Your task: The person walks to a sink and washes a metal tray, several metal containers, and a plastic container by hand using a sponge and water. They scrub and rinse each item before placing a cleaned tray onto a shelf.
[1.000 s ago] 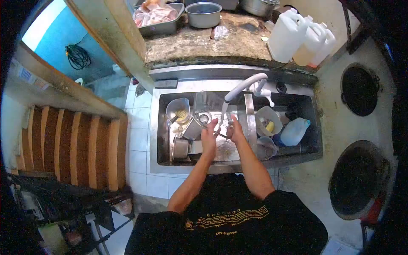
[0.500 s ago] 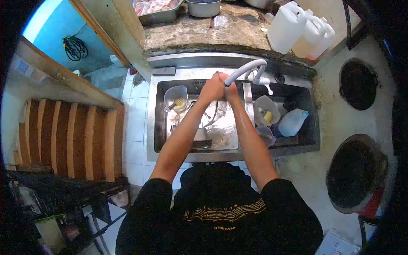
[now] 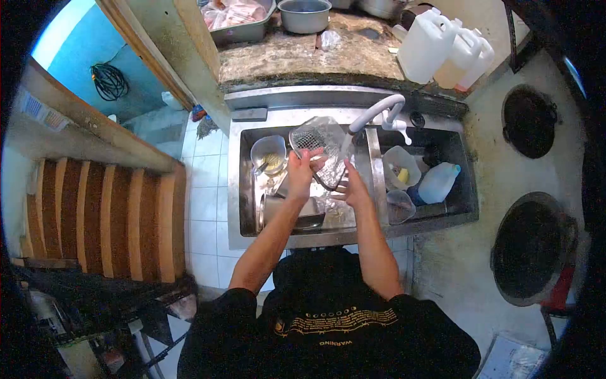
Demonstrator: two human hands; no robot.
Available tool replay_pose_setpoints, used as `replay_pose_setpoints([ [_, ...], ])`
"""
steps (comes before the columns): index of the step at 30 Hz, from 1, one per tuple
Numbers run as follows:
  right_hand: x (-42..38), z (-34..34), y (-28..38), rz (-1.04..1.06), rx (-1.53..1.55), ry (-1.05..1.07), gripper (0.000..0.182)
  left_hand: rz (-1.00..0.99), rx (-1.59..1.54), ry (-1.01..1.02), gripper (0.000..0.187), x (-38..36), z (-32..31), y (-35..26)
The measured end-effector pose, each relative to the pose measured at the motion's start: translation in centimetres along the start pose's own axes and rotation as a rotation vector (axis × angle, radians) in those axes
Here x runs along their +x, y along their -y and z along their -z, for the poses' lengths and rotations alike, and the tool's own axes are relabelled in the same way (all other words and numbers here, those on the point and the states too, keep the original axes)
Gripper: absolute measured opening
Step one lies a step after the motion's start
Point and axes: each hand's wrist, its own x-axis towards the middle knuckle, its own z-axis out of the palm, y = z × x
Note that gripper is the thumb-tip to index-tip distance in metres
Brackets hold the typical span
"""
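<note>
A mesh strainer [image 3: 308, 140] with a dark curved rim is tilted over the left sink basin, under running water from the grey faucet [image 3: 372, 114]. My left hand [image 3: 302, 172] grips its left side, thumb on top. At the right, my right hand [image 3: 355, 188] has thumb and fingers around the dark rim, fingers partly spread. A clear plastic tub [image 3: 268, 151] with yellowish contents and a utensil stands left of my left hand. Below my left wrist lies a metal container [image 3: 273, 208] on its side.
The right basin holds a plastic tub [image 3: 404, 163] with a yellow sponge, a clear container [image 3: 400, 207] and a bluish-white jug [image 3: 438, 182]. White jerrycans [image 3: 428, 47] stand on the stone counter [image 3: 271, 60] behind, near a grey pot [image 3: 304, 18] and a tray of raw meat [image 3: 237, 28].
My hands came down from close together near the faucet and moved apart. The mesh strainer now shows between them under the stream. The head view shifted slightly.
</note>
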Motion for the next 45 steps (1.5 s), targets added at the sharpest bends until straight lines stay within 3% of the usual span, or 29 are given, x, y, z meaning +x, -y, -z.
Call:
replay_pose_setpoints([
  [2, -3.2, -2.0, 2.5, -0.023, 0.224, 0.139, 0.067, -0.078, -0.073, 0.014, 0.022, -0.2, -0.3, -0.9],
  [5, 0.2, -4.7, 2.3, 0.785, 0.138, 0.009, 0.060, -0.161, -0.179, -0.016, 0.025, -0.9, 0.7, 0.1],
  [6, 0.3, -4.7, 2.4, 0.711, 0.053, -0.024, 0.059, -0.171, -0.277, -0.091, 0.027, -0.5, 1.1, 2.4],
  [9, 4.3, -3.1, -0.3, 0.424, -0.299, -0.145, 0.068, 0.115, -0.232, -0.132, 0.027, 0.7, 4.5, 7.9],
  [10, 1.7, -3.6, 1.1, 0.218, -0.302, -0.202, 0.060, 0.164, -0.279, -0.187, 0.027, 1.1, 5.1, 9.0],
  [12, 6.8, -2.1, -0.7, 0.497, -0.208, -0.148, 0.059, 0.092, -0.275, -0.132, 0.026, 0.0, 3.0, 5.7],
  [15, 6.8, -2.7, -1.7, 0.645, 0.014, -0.113, 0.062, 0.093, -0.282, -0.111, 0.025, -0.5, 3.6, 6.1],
  [17, 6.2, -2.6, -2.1, 0.651, -0.229, -0.235, 0.063, 0.217, -0.241, -0.171, 0.025, -0.1, 5.2, 7.8],
  [19, 2.7, -3.0, -0.9, 0.187, -0.478, -0.223, 0.059, 0.162, -0.146, -0.146, 0.027, -0.2, 5.3, 6.6],
  [20, 4.3, -2.6, -2.5, 0.317, -0.506, -0.129, 0.061, 0.131, -0.072, -0.111, 0.027, -1.5, 4.7, 3.5],
  [22, -1.5, -2.8, -1.5, 0.507, -0.559, 0.139, 0.052, 0.091, 0.080, -0.080, 0.028, -4.4, 3.5, -1.8],
  [24, -10.1, -4.4, 1.9, 0.779, -0.686, 0.461, 0.068, 0.007, 0.323, 0.031, 0.028, -4.1, 5.4, -2.0],
  [25, -11.4, -5.3, 2.6, 0.904, -0.604, 0.641, 0.080, 0.043, 0.334, -0.101, 0.027, -6.7, 0.6, -9.0],
  [26, -16.8, -5.6, 7.1, 1.292, -1.070, 0.451, 0.092, -0.049, 0.269, -0.035, 0.026, -6.9, -0.7, -10.3],
  [27, -18.7, -6.4, 9.3, 1.269, -1.300, 0.292, 0.090, -0.135, 0.204, 0.018, 0.026, -6.9, -1.1, -11.1],
  [28, -16.4, -6.9, 10.4, 1.329, -1.183, 0.317, 0.086, -0.200, 0.219, 0.074, 0.025, -6.4, -2.4, -12.5],
  [29, -18.8, -6.9, 13.6, 1.377, -1.301, 0.240, 0.077, -0.265, 0.234, 0.112, 0.025, -6.2, -3.9, -14.1],
  [30, -18.8, -6.6, 16.2, 1.599, -1.311, 0.046, 0.068, -0.309, 0.253, 0.235, 0.028, -6.4, -5.9, -17.0],
  [31, -21.5, -5.3, 20.1, 1.703, -1.306, 0.009, 0.064, -0.357, 0.272, 0.349, 0.031, -6.9, -7.8, -20.4],
  [32, -24.3, -3.9, 24.0, 1.806, -1.299, -0.037, 0.061, -0.431, 0.280, 0.418, 0.036, -8.3, -9.5, -23.3],
  [33, -28.1, -2.2, 27.4, 1.918, -1.316, -0.142, 0.069, -0.508, 0.289, 0.482, 0.041, -9.5, -10.4, -25.2],
  [34, -34.7, -0.8, 30.0, 1.746, -1.280, -0.227, 0.081, -0.548, 0.274, 0.517, 0.044, -9.7, -10.0, -25.9],
  [35, -35.8, 2.9, 32.9, 1.892, -1.353, -0.438, 0.082, -0.592, 0.255, 0.553, 0.047, -9.9, -8.5, -26.2],
  [36, -38.7, 6.3, 35.2, 1.767, -1.391, -0.815, 0.069, -0.635, 0.236, 0.591, 0.050, -10.1, -6.9, -26.2],
  [38, -44.5, 13.1, 39.8, 1.263, -1.503, -1.484, 0.043, -0.514, 0.298, 0.395, 0.059, -10.6, -2.6, -23.7],
  [40, -51.2, 9.5, 37.5, 1.905, -1.563, -1.045, 0.077, -0.364, 0.353, 0.225, 0.060, -10.1, 1.6, -20.4],
  [42, -53.0, 14.0, 39.2, 1.855, -1.710, -1.381, 0.069, -0.199, 0.358, 0.116, 0.055, -9.3, 6.3, -16.4],
  [44, -50.9, 18.5, 44.1, 1.982, -1.433, -1.466, 0.039, -0.086, 0.374, 0.071, 0.055, -8.2, 9.4, -12.5],
  [45, -49.3, 22.1, 47.2, 1.822, -1.646, -1.753, 0.046, -0.059, 0.392, 0.083, 0.056, -7.7, 10.6, -10.7],
])
